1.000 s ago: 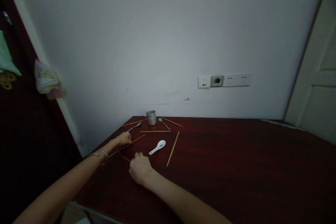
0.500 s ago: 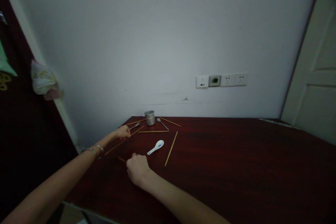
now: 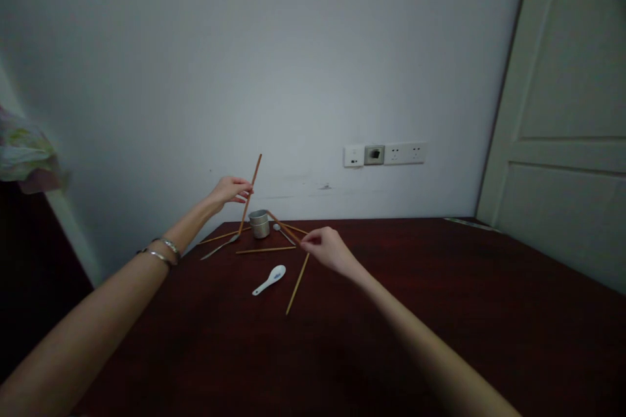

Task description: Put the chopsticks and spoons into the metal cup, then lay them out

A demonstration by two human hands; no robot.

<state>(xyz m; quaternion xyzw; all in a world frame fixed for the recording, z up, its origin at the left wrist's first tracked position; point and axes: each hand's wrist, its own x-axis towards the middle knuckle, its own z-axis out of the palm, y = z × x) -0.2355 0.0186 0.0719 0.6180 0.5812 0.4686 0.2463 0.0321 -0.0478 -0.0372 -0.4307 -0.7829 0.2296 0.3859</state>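
Note:
My left hand (image 3: pixel 232 191) pinches a wooden chopstick (image 3: pixel 256 169), held nearly upright left of a metal cup (image 3: pixel 259 225). A second chopstick (image 3: pixel 284 227) is in my right hand (image 3: pixel 323 246), its far end slanting up toward the cup's rim; I cannot tell whether it touches. Below the hands a white porcelain spoon (image 3: pixel 270 279) lies on the dark red table (image 3: pixel 352 339). A fork (image 3: pixel 220 247) lies left of the cup and a small metal spoon (image 3: pixel 283 233) right of it. More chopsticks lie around, among them one crosswise (image 3: pixel 267 250) and one slanted (image 3: pixel 297 285).
Behind the table rises a pale wall (image 3: pixel 293 78) with a row of sockets (image 3: pixel 384 154). A light door (image 3: pixel 562 143) stands at the right. A plastic bag (image 3: pixel 24 150) hangs at the far left.
Both hands have lifted their chopsticks off the table. My left hand has risen and turned its chopstick upright; my right hand has moved right and farther forward. The view has shifted right.

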